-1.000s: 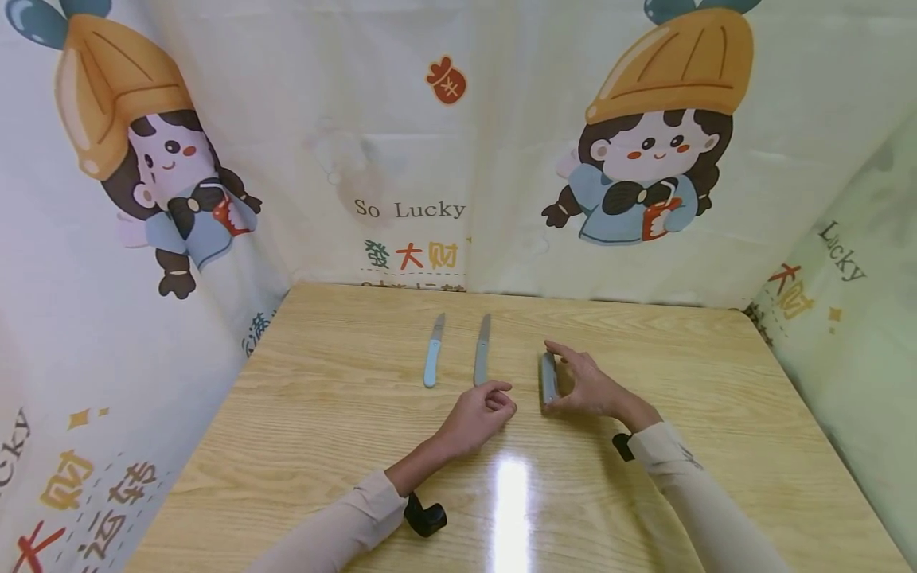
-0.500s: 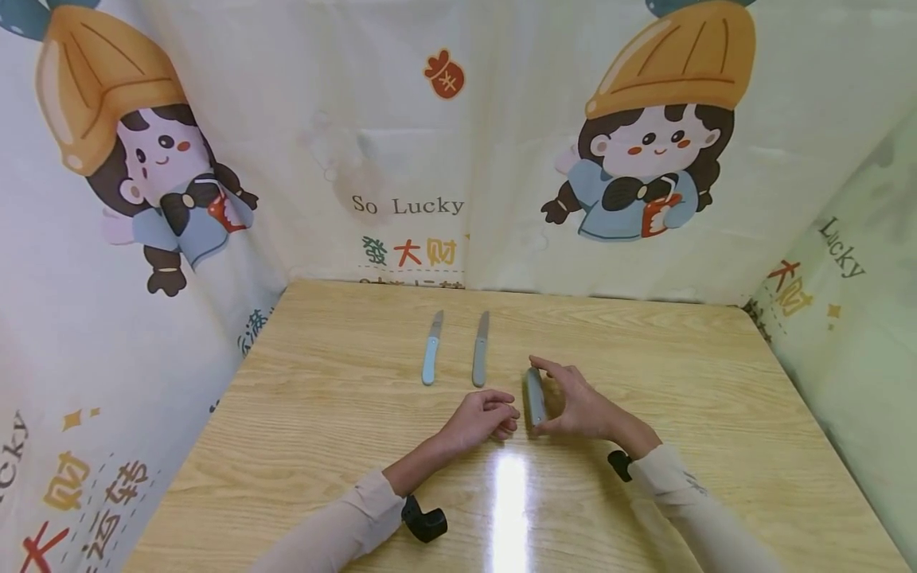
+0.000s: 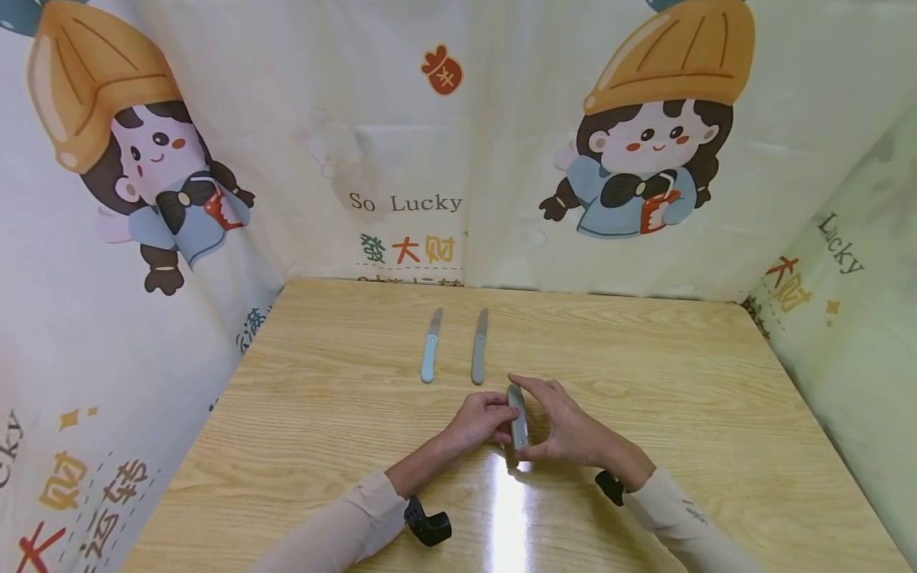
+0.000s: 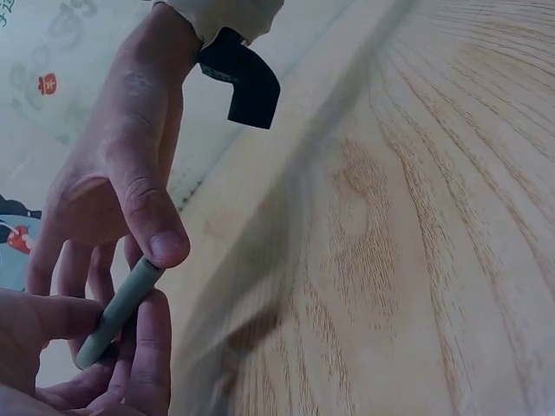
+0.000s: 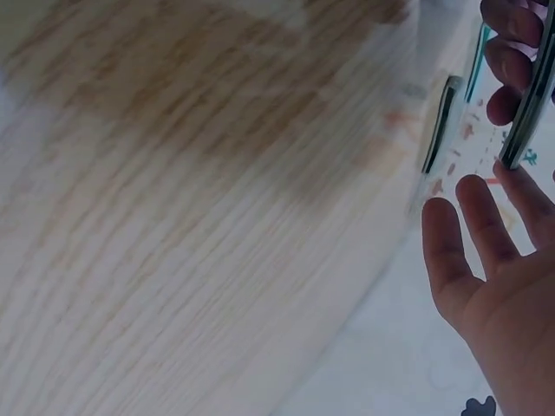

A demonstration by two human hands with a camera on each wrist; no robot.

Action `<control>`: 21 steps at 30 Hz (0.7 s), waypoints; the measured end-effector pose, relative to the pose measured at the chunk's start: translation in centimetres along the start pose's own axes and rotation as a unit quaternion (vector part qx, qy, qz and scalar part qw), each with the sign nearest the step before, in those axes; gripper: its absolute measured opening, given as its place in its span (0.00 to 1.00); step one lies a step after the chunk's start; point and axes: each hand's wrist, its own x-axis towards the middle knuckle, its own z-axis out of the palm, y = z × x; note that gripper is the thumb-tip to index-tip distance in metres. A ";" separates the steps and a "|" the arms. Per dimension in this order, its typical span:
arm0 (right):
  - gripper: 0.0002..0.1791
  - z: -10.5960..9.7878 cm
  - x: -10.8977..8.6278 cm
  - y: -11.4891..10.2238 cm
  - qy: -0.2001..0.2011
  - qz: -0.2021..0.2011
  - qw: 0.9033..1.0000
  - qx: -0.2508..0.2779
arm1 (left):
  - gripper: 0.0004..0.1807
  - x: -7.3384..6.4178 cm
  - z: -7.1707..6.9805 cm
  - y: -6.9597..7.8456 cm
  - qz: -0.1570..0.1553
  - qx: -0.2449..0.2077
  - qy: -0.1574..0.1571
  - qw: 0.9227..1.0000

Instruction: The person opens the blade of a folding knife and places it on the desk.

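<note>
A grey-green folding knife (image 3: 517, 414), its blade folded in, stands held between both hands above the table. My left hand (image 3: 478, 422) pinches it from the left with thumb and fingers, as the left wrist view also shows. On the right, my right hand (image 3: 573, 426) spans its length, thumb at the near end and a fingertip at the far end. Its other fingers are spread in the right wrist view. Farther back on the table lie a light blue knife (image 3: 430, 350) and a grey knife (image 3: 479, 350), both with blades out and pointing away.
The wooden table (image 3: 344, 446) ends at a printed cloth (image 3: 501, 159) behind, with more cloth along both sides. A bright light reflection (image 3: 509, 517) lies on the near table. Each wrist bears a black camera mount (image 3: 427, 523).
My right hand has carried the folding knife left and nearer to my body. My left hand, which held nothing, now pinches it too. The two other knives stay in place.
</note>
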 end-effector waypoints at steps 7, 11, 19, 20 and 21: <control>0.62 0.5 -0.2 0.2 0.019 -0.007 1.000 0.009 | 0.19 -0.1 -0.2 -0.1 -0.002 -0.018 -0.010 1.000; 0.58 0.6 -0.2 0.2 0.053 0.015 0.997 0.058 | 0.20 -0.1 -0.3 0.0 -0.004 -0.025 -0.014 1.000; 0.32 0.9 -0.3 -0.7 0.111 0.164 0.937 0.289 | 0.20 -0.4 -0.5 0.2 0.002 -0.003 -0.016 1.000; 0.30 1.0 -0.3 -0.8 0.118 0.175 0.924 0.318 | 0.21 -0.4 -0.6 0.1 0.002 -0.002 -0.016 1.000; 0.29 1.1 -0.3 -0.8 0.122 0.185 0.912 0.347 | 0.21 -0.4 -0.6 0.1 0.002 -0.003 -0.017 1.000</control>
